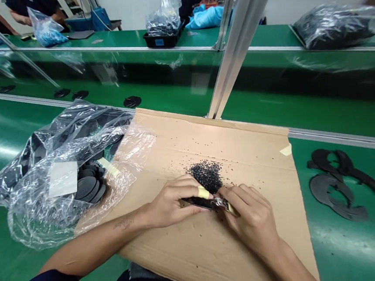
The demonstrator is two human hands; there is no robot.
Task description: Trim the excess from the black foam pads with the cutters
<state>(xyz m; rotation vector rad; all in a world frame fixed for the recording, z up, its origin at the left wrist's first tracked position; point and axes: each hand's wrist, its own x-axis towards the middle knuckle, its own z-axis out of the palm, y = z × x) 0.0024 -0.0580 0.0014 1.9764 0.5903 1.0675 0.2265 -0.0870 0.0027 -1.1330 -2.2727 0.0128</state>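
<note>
My left hand (173, 201) grips a thin black rubber piece (199, 203), with a pale tape wrap on one finger. My right hand (249, 216) closes around a small metal cutting tool (221, 203) where it meets the piece's end. Its blade is mostly hidden by my fingers. Just above both hands lies a heap of black crumbs (207, 177) on a cardboard sheet (181, 145), with more scattered around. To my left, a clear plastic bag (82, 211) holds stacked black rubber discs (88, 188).
Flat, shaped black rubber pieces (334, 184) lie on the green conveyor belt (347, 240) to my right. A glass panel on aluminium posts (241, 44) stands ahead. Beyond it are bagged parts, a black tray (162, 40), and co-workers' arms (28, 10) at far left.
</note>
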